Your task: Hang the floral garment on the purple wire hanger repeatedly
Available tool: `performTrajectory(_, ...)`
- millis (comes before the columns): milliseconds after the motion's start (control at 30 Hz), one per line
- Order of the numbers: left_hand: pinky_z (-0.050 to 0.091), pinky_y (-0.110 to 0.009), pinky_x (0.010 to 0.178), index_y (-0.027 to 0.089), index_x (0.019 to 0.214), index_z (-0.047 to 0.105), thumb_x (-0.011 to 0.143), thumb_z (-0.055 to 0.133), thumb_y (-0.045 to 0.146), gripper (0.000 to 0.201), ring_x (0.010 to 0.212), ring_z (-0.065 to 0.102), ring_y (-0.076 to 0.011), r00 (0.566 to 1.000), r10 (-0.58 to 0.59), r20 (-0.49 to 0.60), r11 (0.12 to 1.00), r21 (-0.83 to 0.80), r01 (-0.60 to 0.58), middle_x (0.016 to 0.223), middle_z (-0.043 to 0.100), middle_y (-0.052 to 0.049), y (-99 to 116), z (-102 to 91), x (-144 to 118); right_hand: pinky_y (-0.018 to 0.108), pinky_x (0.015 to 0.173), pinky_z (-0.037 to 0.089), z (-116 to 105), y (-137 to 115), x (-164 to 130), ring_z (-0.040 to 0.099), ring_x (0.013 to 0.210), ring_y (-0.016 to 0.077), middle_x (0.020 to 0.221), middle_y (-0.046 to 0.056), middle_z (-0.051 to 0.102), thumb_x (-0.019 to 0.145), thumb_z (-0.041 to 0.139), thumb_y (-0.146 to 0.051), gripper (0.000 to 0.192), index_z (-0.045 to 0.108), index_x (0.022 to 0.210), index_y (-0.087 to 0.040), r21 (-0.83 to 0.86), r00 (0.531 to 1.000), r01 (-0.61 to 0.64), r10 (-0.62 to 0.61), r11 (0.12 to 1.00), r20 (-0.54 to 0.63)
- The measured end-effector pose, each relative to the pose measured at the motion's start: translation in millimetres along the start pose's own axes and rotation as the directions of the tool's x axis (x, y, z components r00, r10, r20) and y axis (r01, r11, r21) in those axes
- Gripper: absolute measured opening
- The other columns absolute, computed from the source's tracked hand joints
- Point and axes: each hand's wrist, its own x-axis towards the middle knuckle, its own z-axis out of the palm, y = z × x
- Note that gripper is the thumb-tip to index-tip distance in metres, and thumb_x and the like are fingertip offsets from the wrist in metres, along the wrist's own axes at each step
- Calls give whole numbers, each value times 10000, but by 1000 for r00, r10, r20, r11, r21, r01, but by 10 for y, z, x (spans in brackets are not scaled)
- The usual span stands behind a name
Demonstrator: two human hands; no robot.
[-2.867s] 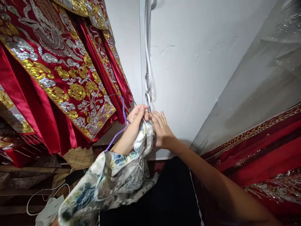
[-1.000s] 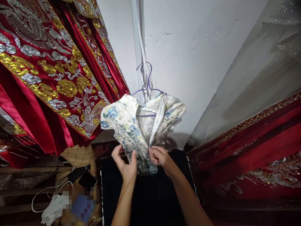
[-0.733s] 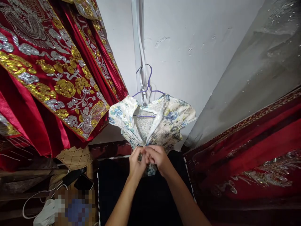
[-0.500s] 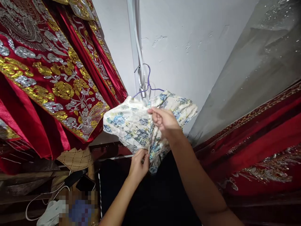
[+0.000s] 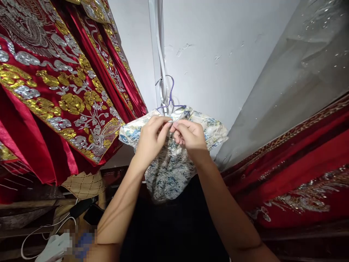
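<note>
One floral garment on one purple hanger, left hand and right hand pinching its collar together, two red embroidered robes at nine o'clock

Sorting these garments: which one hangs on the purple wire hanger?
The white floral-print garment between both hands; the red gold-embroidered garments hang beside it.

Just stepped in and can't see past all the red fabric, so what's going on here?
A person is working on a floral garment that hangs from a purple hanger against the white wall. The left hand and the right hand meet at its collar, fingers pinching the fabric there. Red embroidered robes hang on the left.
</note>
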Motion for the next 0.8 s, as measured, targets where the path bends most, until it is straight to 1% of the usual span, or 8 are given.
performTrajectory(100,485,-289,831,159,953,690,1002,550,256,177,880,628,-156,997,69,-43,996,66,-66,916,677,-36,72,-9,152,232,451,241,-98,252,17,376,441,82,468,-44,460,855,607,-333,234,645,687,-173,-84,998,-26,21,996,-52)
performTrajectory(200,480,-284,854,149,959,684,990,573,255,156,903,623,-147,950,13,-311,999,47,1,933,676,-36,-46,-157,131,258,452,201,-216,665,-155,322,437,92,455,-43,407,816,601,-321,258,604,596,-185,-164,980,-190,178,968,-88)
performTrajectory(333,495,-241,825,148,939,668,948,627,271,130,860,624,-123,714,-382,-587,902,-404,151,906,660,-28,-556,-490,-170,282,491,247,-275,1063,-617,326,467,115,455,-31,369,823,570,-321,306,556,539,-208,-115,966,-254,245,960,-85)
performTrajectory(433,517,-242,847,156,935,633,946,600,275,125,878,652,-131,495,-772,-399,537,-826,172,888,680,-42,-917,-491,-648,302,503,266,-223,1164,-908,343,457,131,445,-14,397,859,575,-363,330,610,565,-218,-34,963,-271,271,962,0)
performTrajectory(533,531,-268,866,161,942,641,918,600,271,120,943,679,-160,353,-928,-119,208,-952,226,899,712,-77,-1045,-173,-1185,305,509,279,-190,1185,-1037,367,454,139,441,-7,428,856,574,-340,309,628,575,-224,0,954,-298,298,955,36)
performTrajectory(633,519,-273,888,168,890,671,826,699,274,127,900,683,-146,327,-942,-80,192,-926,326,891,716,-51,-990,211,-1531,291,502,273,-274,1167,-1064,333,441,124,429,-21,385,831,529,-296,328,564,514,-217,-15,945,-321,321,947,69)
performTrajectory(733,505,-273,879,152,879,713,783,754,324,201,881,664,-154,441,-894,-82,301,-837,457,896,714,-44,-840,405,-1569,284,506,262,-419,1128,-1063,351,472,120,476,-13,417,824,522,-271,347,519,483,-204,-220,891,-345,392,912,229)
performTrajectory(800,501,-280,893,153,903,725,816,738,390,252,926,653,-174,542,-835,-96,411,-764,498,947,714,-55,-683,425,-1479,288,527,291,-474,1113,-1053,411,522,137,532,-1,476,858,551,-319,357,541,521,-202,-347,883,-315,407,883,234)
